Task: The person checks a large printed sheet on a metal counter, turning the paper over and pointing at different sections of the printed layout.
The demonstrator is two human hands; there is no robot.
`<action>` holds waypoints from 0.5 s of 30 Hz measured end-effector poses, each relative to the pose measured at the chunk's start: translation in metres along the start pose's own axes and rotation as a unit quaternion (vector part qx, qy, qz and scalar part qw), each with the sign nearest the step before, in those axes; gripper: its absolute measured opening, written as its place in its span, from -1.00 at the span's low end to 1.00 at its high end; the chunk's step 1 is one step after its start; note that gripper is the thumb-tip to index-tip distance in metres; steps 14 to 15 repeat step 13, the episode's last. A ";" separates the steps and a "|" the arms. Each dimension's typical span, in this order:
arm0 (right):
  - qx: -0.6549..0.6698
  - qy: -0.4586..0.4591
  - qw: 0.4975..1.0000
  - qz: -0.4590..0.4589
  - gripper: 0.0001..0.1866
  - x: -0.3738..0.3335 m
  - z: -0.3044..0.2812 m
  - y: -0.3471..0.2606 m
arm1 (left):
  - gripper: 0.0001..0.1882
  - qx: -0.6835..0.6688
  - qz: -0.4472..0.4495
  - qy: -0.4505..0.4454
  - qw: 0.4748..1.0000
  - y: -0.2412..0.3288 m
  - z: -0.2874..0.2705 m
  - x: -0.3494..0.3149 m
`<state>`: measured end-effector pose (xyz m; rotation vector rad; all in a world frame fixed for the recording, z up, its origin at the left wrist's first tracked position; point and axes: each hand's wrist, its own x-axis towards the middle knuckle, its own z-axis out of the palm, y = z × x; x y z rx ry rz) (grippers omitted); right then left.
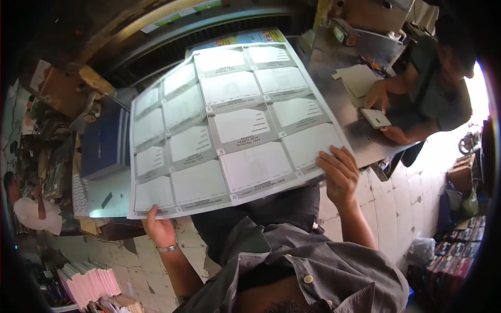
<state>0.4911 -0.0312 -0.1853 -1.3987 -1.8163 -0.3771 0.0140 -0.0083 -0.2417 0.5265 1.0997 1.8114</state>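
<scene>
A large printed paper sheet (pixel 250 169) spreads out before me, covered in a grid of grey-and-white panels with a fold line running down its middle. Its lower left corner is pinched in my left hand (pixel 159 229), thumb on top and the other fingers hidden underneath. At the right edge my right hand (pixel 340 175) grips the sheet, fingers lying over its face. The sheet is tilted, its far part over the machine bed. Behind its far edge shows a colourful printed sheet (pixel 250 37).
On the right, a co-worker (pixel 443 83) handles a small booklet (pixel 376 118) at a metal table (pixel 326 68) with cream card pieces (pixel 357 81). A dark blue stack (pixel 102 143) stands left of my sheet. Pink-edged paper stacks (pixel 91 284) sit lower left, bundled stacks (pixel 459 250) lower right.
</scene>
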 end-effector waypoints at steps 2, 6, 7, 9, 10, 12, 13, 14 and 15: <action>0.003 -0.051 0.998 0.026 -0.66 -0.018 0.007 0.004 | -0.45 0.030 -0.021 -0.008 0.999 -0.002 -0.006 -0.005; 0.008 -0.141 0.989 0.052 -0.64 -0.046 0.004 0.003 | -0.39 0.118 -0.056 -0.023 0.991 0.006 -0.022 -0.008; 0.008 -0.144 0.988 0.054 -0.64 -0.047 0.000 0.000 | -0.39 0.119 -0.059 -0.023 0.991 0.014 -0.028 -0.007; -0.016 -0.200 0.973 0.109 -0.57 -0.047 -0.009 -0.005 | -0.33 0.205 -0.032 -0.006 0.978 0.026 -0.034 -0.006; -0.018 -0.203 0.973 0.112 -0.57 -0.050 -0.011 -0.004 | -0.26 0.240 -0.018 -0.010 0.971 0.035 -0.024 -0.013; -0.010 -0.221 0.958 0.183 -0.45 -0.058 -0.019 0.003 | -0.23 0.267 -0.040 -0.023 0.963 0.040 -0.034 -0.008; -0.011 -0.222 0.957 0.186 -0.45 -0.059 -0.021 0.002 | -0.21 0.294 -0.057 -0.035 0.954 0.051 -0.044 -0.001; -0.011 -0.222 0.957 0.186 -0.45 -0.059 -0.021 0.002 | -0.21 0.294 -0.057 -0.035 0.954 0.051 -0.044 -0.001; -0.011 -0.222 0.957 0.186 -0.45 -0.059 -0.021 0.002 | -0.21 0.294 -0.057 -0.035 0.954 0.051 -0.044 -0.001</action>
